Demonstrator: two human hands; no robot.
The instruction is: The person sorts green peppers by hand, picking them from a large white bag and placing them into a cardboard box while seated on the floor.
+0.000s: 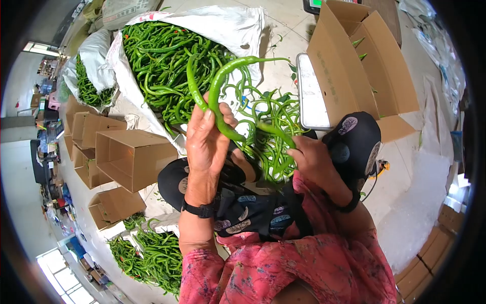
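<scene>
My left hand [207, 137] is raised, its fingers closed around long green chili peppers. One straighter chili pepper [193, 81] points up from the thumb, and a long curved chili pepper [214, 93] bends beside it with its stem reaching right. My right hand [315, 158] pinches another green chili pepper [277, 133] by one end. Below and between both hands lies a loose pile of thin green chili peppers [278, 159]. A white sack [253, 25] lies open beyond my left hand, full of green chili peppers [167, 66].
At the right, an open cardboard box [331, 71] stands on a white-topped platform [310, 96]. Empty-looking cartons [136, 157] stand at the left. Another chili heap [152, 253] lies at the lower left, and a second sack [96, 53] at the upper left. Clear plastic sheeting [425, 202] covers floor at right.
</scene>
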